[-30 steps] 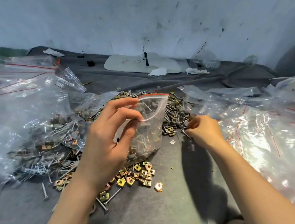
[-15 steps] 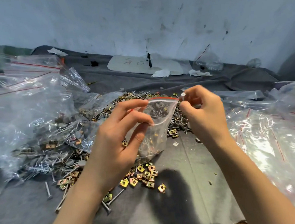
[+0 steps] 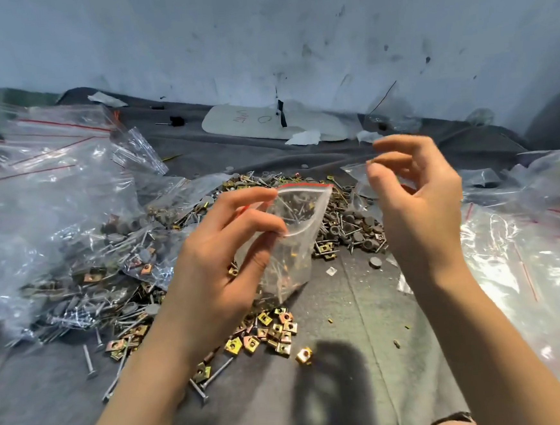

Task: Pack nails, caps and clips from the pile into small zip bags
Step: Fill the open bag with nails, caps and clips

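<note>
Zip bag [image 3: 294, 241], part-filled, pinched open at the mouth by left hand [image 3: 210, 278]; right hand [image 3: 415, 208] loose-fingered, empty beside it: mid-filling, next needs another pick from pile [image 3: 357, 228].

Your left hand [image 3: 209, 271] covers the near-left side of the zip bag [image 3: 302, 217]. Your right hand [image 3: 415, 201] is blurred, so whether its fingertips pinch anything is unclear. The writing on the far card [image 3: 231, 125] is too small to read.

The small zip bag [image 3: 298, 231] sits in the left grip [image 3: 216, 274] above the pile [image 3: 350, 227] on the cloth [image 3: 346, 311], with the right grip [image 3: 415, 208] just right of it, loose clips [image 3: 271, 333] in front, and the left bag heap [image 3: 53, 196] and right bag heap [image 3: 530, 259] at the sides.
</note>
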`<state>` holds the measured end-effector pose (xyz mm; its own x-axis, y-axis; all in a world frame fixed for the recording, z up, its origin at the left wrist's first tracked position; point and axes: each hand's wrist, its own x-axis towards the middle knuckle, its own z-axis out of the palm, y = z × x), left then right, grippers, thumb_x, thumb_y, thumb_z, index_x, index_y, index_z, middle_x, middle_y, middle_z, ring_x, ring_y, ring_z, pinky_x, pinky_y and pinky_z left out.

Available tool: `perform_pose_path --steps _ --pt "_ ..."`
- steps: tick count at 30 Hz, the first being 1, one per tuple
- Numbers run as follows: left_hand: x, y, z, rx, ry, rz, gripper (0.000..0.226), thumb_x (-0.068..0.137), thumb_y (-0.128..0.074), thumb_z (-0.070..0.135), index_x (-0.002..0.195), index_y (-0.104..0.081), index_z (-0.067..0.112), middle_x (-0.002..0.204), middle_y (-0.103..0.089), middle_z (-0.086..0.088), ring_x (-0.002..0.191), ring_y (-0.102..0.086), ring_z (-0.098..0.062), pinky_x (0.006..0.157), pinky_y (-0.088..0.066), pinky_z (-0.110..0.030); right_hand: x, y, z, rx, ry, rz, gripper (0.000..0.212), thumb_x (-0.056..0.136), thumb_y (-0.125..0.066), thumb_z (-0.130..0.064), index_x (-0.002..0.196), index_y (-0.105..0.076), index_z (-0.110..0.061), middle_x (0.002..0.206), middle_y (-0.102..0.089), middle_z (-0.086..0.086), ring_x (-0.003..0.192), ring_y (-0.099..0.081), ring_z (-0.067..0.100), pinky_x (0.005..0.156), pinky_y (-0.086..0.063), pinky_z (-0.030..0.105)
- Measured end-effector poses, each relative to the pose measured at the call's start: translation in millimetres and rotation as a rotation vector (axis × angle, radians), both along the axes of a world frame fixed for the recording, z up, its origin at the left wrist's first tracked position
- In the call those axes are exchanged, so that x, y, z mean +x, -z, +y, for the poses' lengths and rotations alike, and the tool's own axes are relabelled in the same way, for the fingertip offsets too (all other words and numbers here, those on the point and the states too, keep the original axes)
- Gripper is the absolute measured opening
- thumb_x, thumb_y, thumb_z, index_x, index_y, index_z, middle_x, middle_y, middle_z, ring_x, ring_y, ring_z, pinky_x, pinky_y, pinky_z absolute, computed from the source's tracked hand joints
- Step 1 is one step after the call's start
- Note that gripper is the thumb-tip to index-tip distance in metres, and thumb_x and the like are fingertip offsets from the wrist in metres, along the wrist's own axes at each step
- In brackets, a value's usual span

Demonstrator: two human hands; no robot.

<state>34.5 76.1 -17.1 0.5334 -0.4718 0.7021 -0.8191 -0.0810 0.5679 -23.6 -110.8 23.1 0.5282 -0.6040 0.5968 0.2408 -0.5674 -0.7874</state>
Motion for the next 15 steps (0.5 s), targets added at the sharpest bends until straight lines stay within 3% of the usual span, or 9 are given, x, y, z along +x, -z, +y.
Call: perform_pose_path --steps 3,9,15 --pt "2.7 1.2 0.3 -0.009 -0.029 0.001 0.01 0.09 -0.056 0.01 0.094 -0.066 0.01 0.123 -0.058 -0.003 0.118 -0.056 -0.013 0.099 -0.043 -0.023 15.1 26.6 -27.4 -0.059 0.124 0.324 0.017 0.083 -0.06 -0.008 0.086 -0.066 -0.024 0.085 -0.069 -0.004 0.085 -0.064 0.011 0.08 -0.051 0.027" --pt "4.3 0.7 2.8 -0.011 -0.033 0.014 0.021 0.091 -0.051 0.023 0.096 -0.067 0.009 0.125 -0.058 0.0 0.121 -0.055 -0.011 0.1 -0.046 -0.031 34.8 86.5 -43.1 -0.246 0.029 0.878 0.022 0.083 -0.062 -0.006 0.098 -0.074 -0.017 0.099 -0.072 0.005 0.094 -0.064 0.02 0.077 -0.042 0.022" --pt "4.4 0.1 4.7 -0.016 -0.035 0.02 0.02 0.091 -0.051 0.023 0.095 -0.066 0.011 0.124 -0.058 0.001 0.122 -0.054 -0.013 0.101 -0.045 -0.029 40.7 88.8 -39.6 -0.352 0.021 1.022 0.016 0.082 -0.061 -0.004 0.091 -0.07 -0.014 0.092 -0.068 0.007 0.09 -0.061 0.025 0.068 -0.038 0.024"
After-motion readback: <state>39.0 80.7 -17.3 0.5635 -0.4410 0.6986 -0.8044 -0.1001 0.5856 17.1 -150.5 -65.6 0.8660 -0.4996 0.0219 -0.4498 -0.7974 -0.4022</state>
